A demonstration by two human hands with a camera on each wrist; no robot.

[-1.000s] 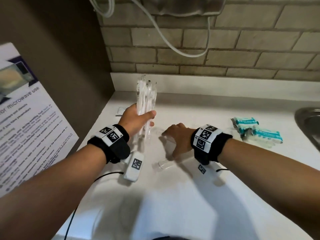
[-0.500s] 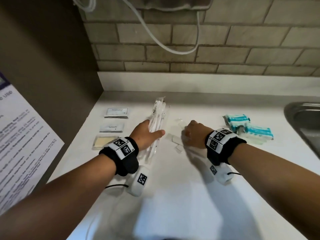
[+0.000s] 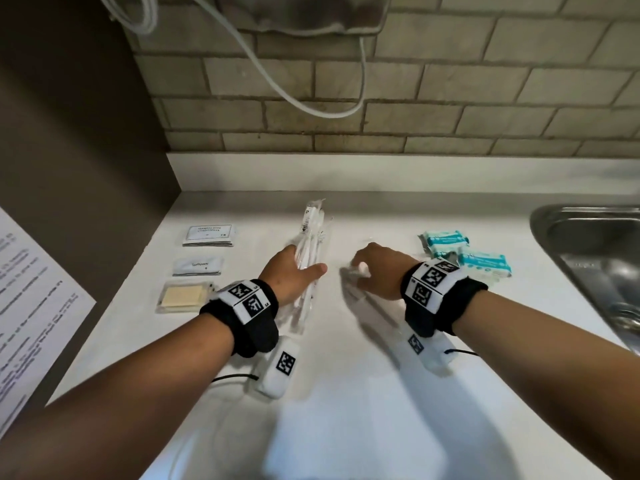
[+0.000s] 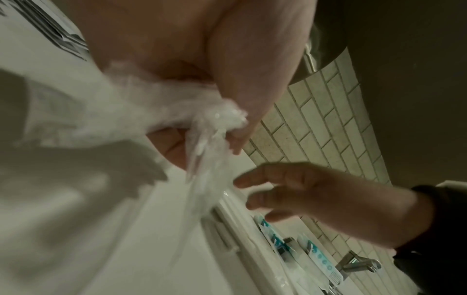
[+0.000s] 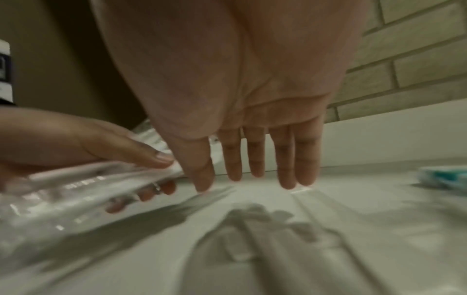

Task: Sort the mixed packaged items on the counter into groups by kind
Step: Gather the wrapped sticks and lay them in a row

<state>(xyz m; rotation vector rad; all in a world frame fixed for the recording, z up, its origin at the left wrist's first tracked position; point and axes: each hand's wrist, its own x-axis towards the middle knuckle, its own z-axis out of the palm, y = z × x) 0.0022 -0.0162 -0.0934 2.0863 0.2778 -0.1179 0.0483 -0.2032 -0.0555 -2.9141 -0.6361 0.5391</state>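
My left hand [image 3: 304, 268] grips a bundle of clear-wrapped toothbrushes [image 3: 313, 233], thumb on top and fingers underneath, tilted low over the white counter [image 3: 346, 393]. The left wrist view shows the crinkled wrappers [image 4: 177, 111] pinched in that hand [image 4: 202, 143]. My right hand [image 3: 360, 271] hovers just to the right, fingers straight and pointing down [image 5: 252, 175]. Below it a single wrapped toothbrush [image 5: 252, 229] lies on the counter, seen blurred in the head view [image 3: 360, 299]. Whether the fingertips touch its wrapper is unclear.
Shampoo sachets [image 3: 209, 234], toothpaste sachets [image 3: 197, 266] and a packed soap bar [image 3: 183, 295] lie in a column at the left. Teal packs [image 3: 464, 251] sit at the right, near the steel sink [image 3: 588, 258]. A printed sheet [image 3: 34, 306] hangs on the left wall.
My left hand has lowered the toothbrush bundle from upright to nearly flat over the counter. My right hand has shifted away from me and opened over the loose toothbrush.
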